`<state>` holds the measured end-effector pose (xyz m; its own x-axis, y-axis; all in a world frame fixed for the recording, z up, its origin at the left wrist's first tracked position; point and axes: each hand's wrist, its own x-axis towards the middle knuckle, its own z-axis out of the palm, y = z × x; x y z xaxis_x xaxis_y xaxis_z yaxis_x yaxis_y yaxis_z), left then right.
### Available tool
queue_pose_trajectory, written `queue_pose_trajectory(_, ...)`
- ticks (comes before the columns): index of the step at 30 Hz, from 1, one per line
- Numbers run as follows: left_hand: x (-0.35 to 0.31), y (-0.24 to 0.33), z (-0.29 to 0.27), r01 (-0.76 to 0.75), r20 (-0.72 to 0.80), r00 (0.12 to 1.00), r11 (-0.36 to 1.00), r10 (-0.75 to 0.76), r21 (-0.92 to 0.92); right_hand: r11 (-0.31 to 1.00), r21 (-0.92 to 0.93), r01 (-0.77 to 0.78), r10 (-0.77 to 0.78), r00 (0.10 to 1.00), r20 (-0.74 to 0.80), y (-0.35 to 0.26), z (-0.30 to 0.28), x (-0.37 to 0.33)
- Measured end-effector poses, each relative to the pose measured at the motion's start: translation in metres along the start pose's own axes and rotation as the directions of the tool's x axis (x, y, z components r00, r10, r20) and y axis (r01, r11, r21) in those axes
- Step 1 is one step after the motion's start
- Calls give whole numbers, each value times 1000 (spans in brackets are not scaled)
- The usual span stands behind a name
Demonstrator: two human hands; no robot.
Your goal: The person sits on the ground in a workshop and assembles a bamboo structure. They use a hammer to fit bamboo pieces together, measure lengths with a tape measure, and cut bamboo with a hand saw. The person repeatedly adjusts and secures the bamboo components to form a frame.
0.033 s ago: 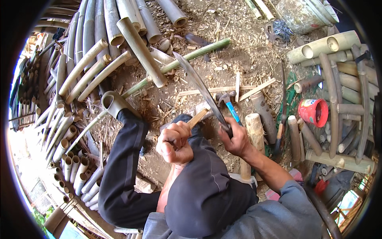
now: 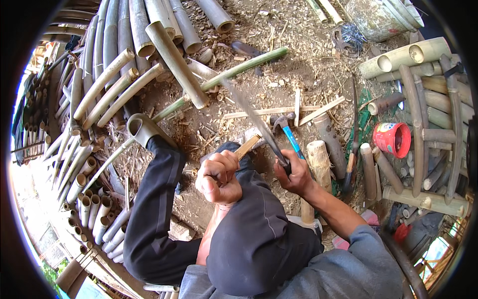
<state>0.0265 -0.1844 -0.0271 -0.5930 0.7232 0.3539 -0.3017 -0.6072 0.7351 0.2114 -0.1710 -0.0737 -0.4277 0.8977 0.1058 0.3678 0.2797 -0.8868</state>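
My left hand (image 2: 219,178) is closed round a short split bamboo strip (image 2: 248,147), whose pale end sticks out past the fingers toward the far right. To its right, my right hand (image 2: 296,174) grips the handle of a long machete (image 2: 253,115). The blade slants up and to the left, beyond the strip's tip, and is blurred by motion. I cannot tell whether it touches the strip. Just past my right hand lies a hammer (image 2: 292,139) with a blue handle. A chopped wooden post (image 2: 319,158) stands beside that hand.
Bamboo poles (image 2: 112,40) crowd the left and far left. A green bamboo stalk (image 2: 239,67) crosses the shaving-strewn ground ahead. On the right are a second long blade (image 2: 355,119), a red bucket (image 2: 392,139) and a bamboo frame (image 2: 417,124). A dirty pale bucket (image 2: 376,22) stands far right.
The machete blade has swung slightly, its tip shifting a little right and nearer, and it is now blurred. My right wrist has turned a little. My left hand and the strip look the same.
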Motion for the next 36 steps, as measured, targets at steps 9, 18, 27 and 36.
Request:
queue_pose_trajectory(9, -5, 16, -13, 19, -6, 1000, 998, -19, 52, 902, -162, -400, 425, 889, 170, 13, -15, 2)
queue_pose_trajectory(18, 99, 99, -56, 47, -622, 762, 974, -180, -223, 664, -631, -401, 314, 915, -251, 82, -85, -7)
queue_pose_trajectory(27, 115, 31, 37, 442, -281, 868, 895, -409, 62, 816, -549, -180, 124, 983, -138, 75, -73, 63)
queue_pose_trajectory(36, 227, -96, 16, -109, 208, 919, 292, -334, 950, 981, 127, -147, 148, 989, 6, 26, -37, 144)
